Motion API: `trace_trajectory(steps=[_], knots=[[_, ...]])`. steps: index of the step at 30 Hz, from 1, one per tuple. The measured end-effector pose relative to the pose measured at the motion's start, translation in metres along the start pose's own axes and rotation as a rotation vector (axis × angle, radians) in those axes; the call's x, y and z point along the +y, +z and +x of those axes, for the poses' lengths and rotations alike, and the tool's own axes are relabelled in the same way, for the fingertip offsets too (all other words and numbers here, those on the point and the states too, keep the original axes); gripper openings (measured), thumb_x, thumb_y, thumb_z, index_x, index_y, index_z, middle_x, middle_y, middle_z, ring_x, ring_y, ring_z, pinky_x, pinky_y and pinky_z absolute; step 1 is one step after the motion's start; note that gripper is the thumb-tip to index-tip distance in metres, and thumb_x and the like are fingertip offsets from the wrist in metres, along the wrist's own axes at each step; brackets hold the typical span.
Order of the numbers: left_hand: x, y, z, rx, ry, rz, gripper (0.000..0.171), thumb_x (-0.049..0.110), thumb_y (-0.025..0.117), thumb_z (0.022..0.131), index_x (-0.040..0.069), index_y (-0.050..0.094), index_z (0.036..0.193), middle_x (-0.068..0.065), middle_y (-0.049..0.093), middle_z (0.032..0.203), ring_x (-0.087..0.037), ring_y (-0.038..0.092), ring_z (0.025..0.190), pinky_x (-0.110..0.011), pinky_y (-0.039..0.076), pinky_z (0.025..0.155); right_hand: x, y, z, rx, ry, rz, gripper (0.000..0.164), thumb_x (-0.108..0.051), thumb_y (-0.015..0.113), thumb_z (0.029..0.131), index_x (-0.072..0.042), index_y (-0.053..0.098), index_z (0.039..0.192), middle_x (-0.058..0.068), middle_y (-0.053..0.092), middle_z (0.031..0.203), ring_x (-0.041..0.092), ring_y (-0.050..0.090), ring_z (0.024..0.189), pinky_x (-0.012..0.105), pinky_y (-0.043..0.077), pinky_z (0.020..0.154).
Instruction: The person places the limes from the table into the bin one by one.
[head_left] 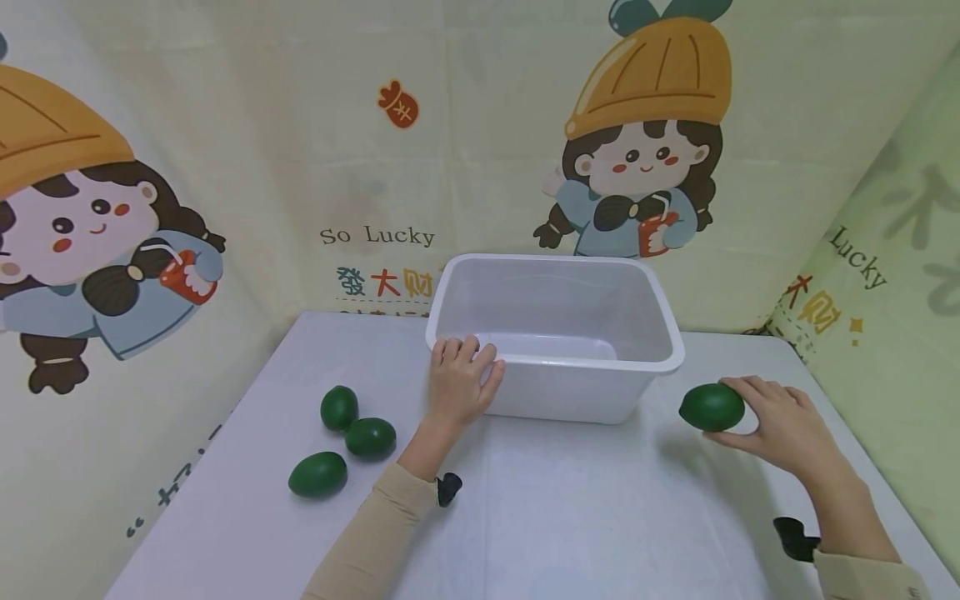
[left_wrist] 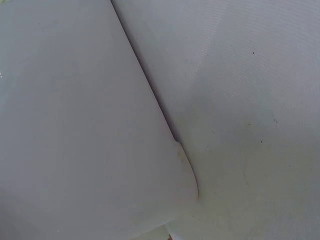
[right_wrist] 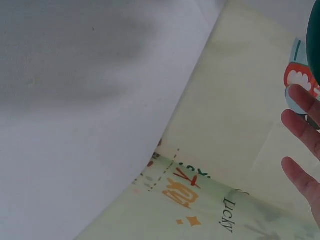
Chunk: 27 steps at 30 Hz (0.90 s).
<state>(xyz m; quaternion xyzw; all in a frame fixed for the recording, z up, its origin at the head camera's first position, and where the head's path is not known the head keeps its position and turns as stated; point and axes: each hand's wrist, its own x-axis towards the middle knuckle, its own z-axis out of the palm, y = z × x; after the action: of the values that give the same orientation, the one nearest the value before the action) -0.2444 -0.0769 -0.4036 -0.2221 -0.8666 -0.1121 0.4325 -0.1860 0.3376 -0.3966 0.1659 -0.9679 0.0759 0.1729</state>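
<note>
My right hand [head_left: 787, 425] holds a dark green lime [head_left: 711, 407] between thumb and fingers, above the table and right of a white plastic bin [head_left: 555, 390]. In the right wrist view, only an edge of that lime [right_wrist: 314, 40] and a few fingers [right_wrist: 301, 127] show at the right side. My left hand [head_left: 461, 387] grips the bin's rim at its near left corner, fingers bent over the edge. The left wrist view has the bin's wall [left_wrist: 90, 120] but no hand. Left of the bin, three more limes [head_left: 371, 438] lie close together on the table.
The white-covered table [head_left: 570, 508] meets a cream printed cloth [head_left: 495, 125] at the back and on both sides. Close behind the bin hangs the back cloth. Black bands [head_left: 795, 539] are at both wrists.
</note>
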Motion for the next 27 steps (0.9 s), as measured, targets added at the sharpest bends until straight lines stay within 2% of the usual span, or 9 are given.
trace_trajectory(steps=[19,27], knots=[[0.0,0.001,0.0,-0.011,-0.007,-0.002,0.046,0.04,0.022,0.094,0.016,0.06,0.086,-0.004,0.051,0.08,-0.023,0.044,0.081,-0.041,0.033,0.081,-0.005,-0.017,0.005,0.017,-0.01,-0.024,0.076,-0.049,0.08,0.054,-0.007,0.053,0.11,0.021,0.054,0.109,0.042,0.047,0.097,0.059,0.03,0.083],[0.0,0.0,0.0,-0.009,-0.005,-0.005,0.044,0.039,0.024,0.094,0.016,0.06,0.086,-0.003,0.051,0.08,-0.023,0.044,0.081,-0.041,0.033,0.08,-0.006,-0.025,0.008,0.072,-0.041,-0.017,0.077,-0.049,0.081,0.051,-0.007,0.054,0.11,0.019,0.054,0.108,0.04,0.048,0.097,0.056,0.029,0.083]])
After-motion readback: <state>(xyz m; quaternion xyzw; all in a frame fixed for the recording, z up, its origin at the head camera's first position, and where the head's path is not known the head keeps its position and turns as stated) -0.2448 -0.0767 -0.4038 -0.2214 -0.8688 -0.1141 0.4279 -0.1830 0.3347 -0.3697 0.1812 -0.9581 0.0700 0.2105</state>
